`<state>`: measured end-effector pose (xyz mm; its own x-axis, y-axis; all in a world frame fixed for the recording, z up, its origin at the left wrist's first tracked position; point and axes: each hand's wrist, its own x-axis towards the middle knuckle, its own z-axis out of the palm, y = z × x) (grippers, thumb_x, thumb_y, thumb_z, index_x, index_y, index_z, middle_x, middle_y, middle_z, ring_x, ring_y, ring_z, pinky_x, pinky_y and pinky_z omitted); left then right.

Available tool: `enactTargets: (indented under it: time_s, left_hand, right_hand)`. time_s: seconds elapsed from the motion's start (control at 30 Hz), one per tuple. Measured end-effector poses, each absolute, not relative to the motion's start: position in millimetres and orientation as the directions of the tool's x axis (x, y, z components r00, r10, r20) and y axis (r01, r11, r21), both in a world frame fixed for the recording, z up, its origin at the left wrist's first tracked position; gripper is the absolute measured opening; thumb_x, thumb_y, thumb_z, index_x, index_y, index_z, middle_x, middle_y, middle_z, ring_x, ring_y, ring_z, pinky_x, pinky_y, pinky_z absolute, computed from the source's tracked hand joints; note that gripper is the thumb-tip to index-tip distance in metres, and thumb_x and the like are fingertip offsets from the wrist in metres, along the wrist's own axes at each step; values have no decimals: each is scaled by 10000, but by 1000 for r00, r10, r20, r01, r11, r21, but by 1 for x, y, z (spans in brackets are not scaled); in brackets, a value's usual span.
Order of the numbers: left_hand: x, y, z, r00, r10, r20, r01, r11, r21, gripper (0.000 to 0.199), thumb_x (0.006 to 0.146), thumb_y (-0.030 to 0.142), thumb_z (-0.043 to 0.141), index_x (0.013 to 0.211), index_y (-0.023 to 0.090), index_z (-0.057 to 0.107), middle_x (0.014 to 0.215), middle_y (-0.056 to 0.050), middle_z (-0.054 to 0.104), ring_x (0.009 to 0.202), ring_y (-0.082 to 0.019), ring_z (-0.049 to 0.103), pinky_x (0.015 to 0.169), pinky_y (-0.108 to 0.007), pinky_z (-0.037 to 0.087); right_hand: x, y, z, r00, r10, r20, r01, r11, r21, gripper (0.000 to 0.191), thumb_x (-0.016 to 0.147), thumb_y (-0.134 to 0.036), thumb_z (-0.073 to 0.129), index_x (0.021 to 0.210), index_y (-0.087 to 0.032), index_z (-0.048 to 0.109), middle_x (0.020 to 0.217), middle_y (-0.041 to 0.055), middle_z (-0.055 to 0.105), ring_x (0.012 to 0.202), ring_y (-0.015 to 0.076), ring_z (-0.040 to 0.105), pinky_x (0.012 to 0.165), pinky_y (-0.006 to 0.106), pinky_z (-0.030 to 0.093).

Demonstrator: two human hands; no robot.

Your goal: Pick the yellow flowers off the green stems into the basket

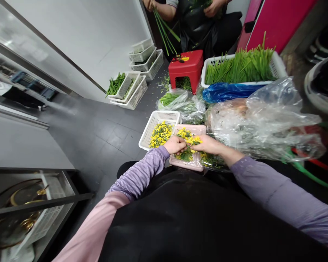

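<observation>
Yellow flowers with green stems (pixel 185 134) lie in a pale pink tray (pixel 199 129) at my lap. My left hand (pixel 175 145) is closed over the tray's left side, its fingertips pinching at the flowers; what exactly they grip is too small to tell. From the right, my right hand (pixel 207 144) holds a bunch of yellow flowers between thumb and fingers, its tips close to my left hand. Left of the tray is a white basket (pixel 146 135) with a heap of yellow flowers (pixel 161 134). A clear plastic cover or bag with more flowers (pixel 211 160) lies under my right wrist.
Clear plastic bags (pixel 262 123) and a blue bag (pixel 229 92) lie at the right. Beyond are a red stool (pixel 186 67), a basket of long green stalks (pixel 239 69) and stacked white baskets (pixel 131 96). Another person (pixel 202 25) holds green stalks at the top.
</observation>
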<state>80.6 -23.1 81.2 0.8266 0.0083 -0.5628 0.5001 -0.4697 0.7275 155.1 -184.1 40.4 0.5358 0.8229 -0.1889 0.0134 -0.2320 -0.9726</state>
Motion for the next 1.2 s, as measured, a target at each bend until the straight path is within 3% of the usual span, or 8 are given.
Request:
enactTargets:
  time_s: [0.13,0.23,0.43,0.8,0.9,0.97,1.1,1.2]
  left_hand:
    - [87,-14,50,830,111,-546,526,-480,702,337,802,344,390,694,99,594,444,18,475,326,-38,373,365,-168,318]
    - [87,-10,10,789,243,-564,547,-696,464,380,742,457,479,647,116,616,506,-30,544,479,-100,509,503,-208,418]
    - [92,-21,-48,814,321,-484,424,-898,118,271,768,297,478,938,128,606,969,-123,603,896,-198,569,794,-287,427]
    - [98,-38,-54,843,156,-515,227,-971,76,344,772,214,431,1094,119,502,1120,-165,503,940,-221,557,798,-343,439]
    - [101,-35,-48,846,187,-500,283,-951,124,326,714,239,520,1009,104,550,1023,-158,563,914,-235,564,785,-336,444]
    - [101,-32,-35,843,233,-484,390,-885,253,229,695,244,547,877,110,587,888,-122,611,834,-207,586,740,-302,456]
    - [92,-31,4,841,195,-505,527,-510,680,145,749,246,486,748,118,554,613,-27,591,470,-80,521,472,-197,421]
    - [80,-36,31,868,102,-486,497,-216,841,108,735,228,505,704,124,506,520,25,541,327,-30,390,353,-162,328]
  right_hand:
    - [158,-187,41,561,791,-245,-91,-236,-968,198,553,-223,666,733,-142,656,695,0,656,620,137,564,615,233,439]
    - [159,-188,45,675,657,-335,-342,-123,-931,232,543,-202,662,765,-136,642,733,15,662,632,140,580,611,240,454]
    - [158,-188,53,709,516,-481,-591,61,-804,224,515,-155,658,735,-142,617,665,23,648,507,123,552,441,219,420]
    - [151,-185,51,716,515,-471,-559,19,-829,227,537,-165,656,760,-136,632,638,18,650,565,142,585,477,218,443]
    - [152,-187,46,721,476,-503,-568,-8,-823,231,535,-170,653,761,-133,629,635,19,650,495,128,561,398,206,400]
    - [154,-188,42,725,432,-536,-585,-26,-811,237,531,-180,659,760,-128,629,614,20,646,441,115,533,350,196,357]
    - [155,-187,31,713,411,-568,-608,-39,-793,274,511,-193,691,768,-118,637,572,17,635,387,97,493,327,192,327]
    - [152,-181,26,669,489,-561,-619,-53,-784,288,495,-215,722,752,-109,647,602,43,650,452,127,544,394,220,400]
